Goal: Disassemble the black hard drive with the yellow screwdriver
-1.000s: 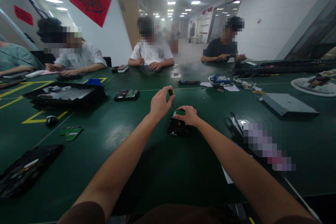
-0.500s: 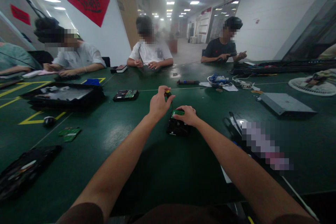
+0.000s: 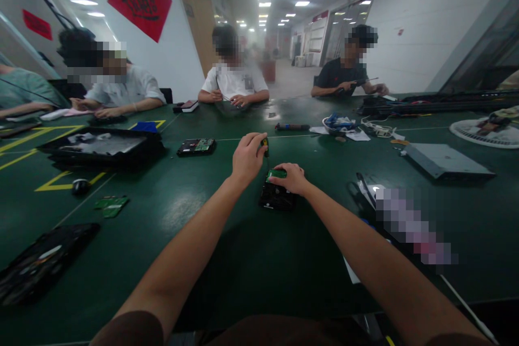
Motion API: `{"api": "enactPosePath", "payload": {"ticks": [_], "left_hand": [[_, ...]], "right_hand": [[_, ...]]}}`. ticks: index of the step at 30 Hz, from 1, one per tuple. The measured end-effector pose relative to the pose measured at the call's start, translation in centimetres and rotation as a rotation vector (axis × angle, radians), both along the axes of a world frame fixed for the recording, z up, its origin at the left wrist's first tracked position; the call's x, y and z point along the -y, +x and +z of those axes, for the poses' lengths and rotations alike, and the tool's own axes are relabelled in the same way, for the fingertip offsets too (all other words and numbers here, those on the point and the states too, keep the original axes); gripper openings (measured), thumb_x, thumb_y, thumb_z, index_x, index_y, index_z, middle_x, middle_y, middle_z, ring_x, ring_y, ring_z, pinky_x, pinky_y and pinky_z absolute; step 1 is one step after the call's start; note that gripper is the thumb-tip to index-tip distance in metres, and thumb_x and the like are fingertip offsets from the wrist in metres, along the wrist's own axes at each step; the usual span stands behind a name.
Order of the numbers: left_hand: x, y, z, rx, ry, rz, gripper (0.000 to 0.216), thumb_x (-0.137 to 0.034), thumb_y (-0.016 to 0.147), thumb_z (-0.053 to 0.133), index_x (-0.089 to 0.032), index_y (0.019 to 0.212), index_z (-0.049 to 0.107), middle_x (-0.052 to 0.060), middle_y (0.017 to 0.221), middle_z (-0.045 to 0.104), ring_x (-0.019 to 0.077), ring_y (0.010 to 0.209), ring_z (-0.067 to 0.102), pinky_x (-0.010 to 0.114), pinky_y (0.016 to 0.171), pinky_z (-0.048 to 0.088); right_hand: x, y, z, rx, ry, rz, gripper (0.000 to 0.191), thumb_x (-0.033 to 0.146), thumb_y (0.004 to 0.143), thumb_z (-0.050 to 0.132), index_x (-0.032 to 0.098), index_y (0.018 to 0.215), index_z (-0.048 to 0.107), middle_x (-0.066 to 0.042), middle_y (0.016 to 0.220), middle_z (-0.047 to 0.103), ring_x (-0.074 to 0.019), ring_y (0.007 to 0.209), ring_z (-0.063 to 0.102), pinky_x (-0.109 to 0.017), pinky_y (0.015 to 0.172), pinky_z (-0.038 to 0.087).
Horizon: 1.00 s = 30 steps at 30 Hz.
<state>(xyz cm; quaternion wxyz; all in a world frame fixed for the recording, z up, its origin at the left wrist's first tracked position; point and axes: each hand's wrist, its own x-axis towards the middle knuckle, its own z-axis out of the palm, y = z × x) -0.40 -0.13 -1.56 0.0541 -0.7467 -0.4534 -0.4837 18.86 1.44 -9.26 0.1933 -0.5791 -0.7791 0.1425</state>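
A black hard drive (image 3: 276,198) with a green circuit board (image 3: 277,173) at its far end lies on the table in front of me. My right hand (image 3: 293,177) is closed on the drive's right far side, thumb across the board. Above the board, my left hand (image 3: 248,155) grips a screwdriver (image 3: 265,146) with a dark and yellow handle. Its thin shaft points down at the drive's far end; whether the tip touches a screw is too small to tell.
Another hard drive (image 3: 197,146) lies left of my hands, near a black tray (image 3: 101,157). Loose green boards (image 3: 112,206) and a black part (image 3: 44,259) are at left. A grey metal box (image 3: 448,161) sits at right. Several people work across the green table.
My left hand's fingers have rolled around the screwdriver handle, which now stands more upright. My right hand and the drive stay put. A person across at right has lowered one hand toward the table.
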Motion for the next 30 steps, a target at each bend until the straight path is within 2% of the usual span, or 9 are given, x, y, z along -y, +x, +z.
{"api": "enactPosePath", "payload": {"ticks": [5,10,13,16,22,30], "left_hand": [[-0.23,0.14,-0.25,0.046,-0.054,-0.013,0.041,-0.027,0.089,0.072,-0.024,0.128,0.061,0.010,0.127,0.069,0.0266,0.113,0.067,0.043,0.099,0.053],[-0.20,0.27,-0.27,0.131,-0.102,-0.061,0.036,-0.028,0.085,0.078,-0.024,0.116,0.059,0.004,0.106,0.073,0.0197,0.091,0.070,0.036,0.087,0.056],[-0.11,0.32,-0.05,0.158,-0.091,-0.109,0.030,-0.024,0.086,0.076,-0.024,0.110,0.058,0.002,0.099,0.071,0.0165,0.087,0.068,0.032,0.084,0.056],[0.01,0.30,0.24,0.122,-0.058,-0.098,0.025,-0.021,0.087,0.074,-0.024,0.109,0.062,0.004,0.106,0.067,0.0174,0.093,0.066,0.033,0.085,0.056],[0.13,0.05,0.53,0.041,0.001,-0.035,0.028,-0.013,0.088,0.068,-0.024,0.114,0.066,0.007,0.115,0.067,0.0235,0.112,0.063,0.042,0.099,0.053],[-0.33,0.17,-0.28,0.096,-0.012,-0.060,0.036,-0.015,0.087,0.072,-0.022,0.120,0.061,0.008,0.124,0.071,0.0240,0.114,0.067,0.043,0.101,0.054]], "right_hand": [[0.05,0.01,0.01,-0.006,-0.006,-0.003,0.057,0.069,0.080,0.070,0.034,0.124,0.070,-0.006,0.130,0.067,-0.0334,0.128,0.052,-0.049,0.105,0.038],[-0.01,0.07,-0.10,-0.004,-0.009,0.003,0.058,0.071,0.080,0.069,0.034,0.126,0.069,-0.006,0.130,0.066,-0.0340,0.129,0.051,-0.050,0.106,0.037],[-0.05,0.07,-0.19,-0.006,-0.009,0.005,0.058,0.070,0.080,0.069,0.033,0.125,0.069,-0.006,0.131,0.066,-0.0334,0.129,0.051,-0.049,0.106,0.037],[-0.07,0.06,-0.27,-0.005,-0.002,0.001,0.058,0.070,0.081,0.070,0.033,0.125,0.069,-0.007,0.131,0.066,-0.0330,0.128,0.051,-0.048,0.105,0.037],[-0.11,0.06,-0.27,-0.010,0.006,0.006,0.055,0.070,0.080,0.070,0.034,0.123,0.070,-0.006,0.130,0.067,-0.0335,0.127,0.052,-0.049,0.104,0.038],[-0.07,0.02,0.03,-0.016,-0.010,0.004,0.056,0.070,0.080,0.069,0.034,0.123,0.071,-0.006,0.128,0.068,-0.0338,0.126,0.053,-0.050,0.104,0.038]]}}
